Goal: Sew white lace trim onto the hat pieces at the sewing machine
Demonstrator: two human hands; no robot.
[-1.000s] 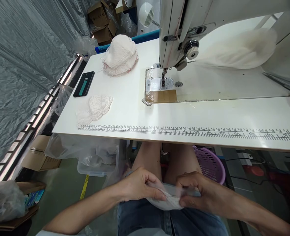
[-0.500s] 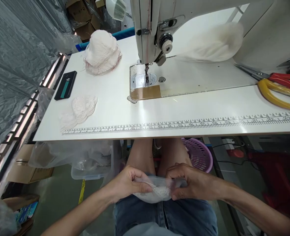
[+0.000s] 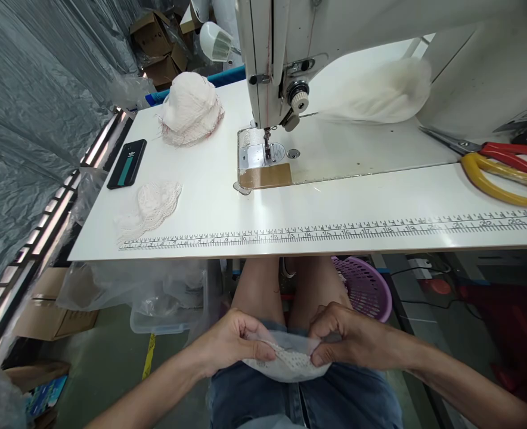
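Note:
Over my lap, my left hand and my right hand pinch opposite ends of a sheer white fabric piece with lace trim. Both thumbs press on its upper face, and it sags a little between them. Beyond the table edge stands the sewing machine, with its presser foot over the needle plate. On the table's left lies a separate white lace piece. Behind that sits a stacked pile of white fabric pieces with frayed reddish edges.
A black phone lies at the table's left. Scissors with red and yellow handles rest at the right, and sheer white fabric lies under the machine arm. Below are a purple basket and a clear plastic bin.
The fabric is spread wider between my hands, with more lace trim showing. My right hand has shifted slightly right. The whole table view has dropped slightly in the picture.

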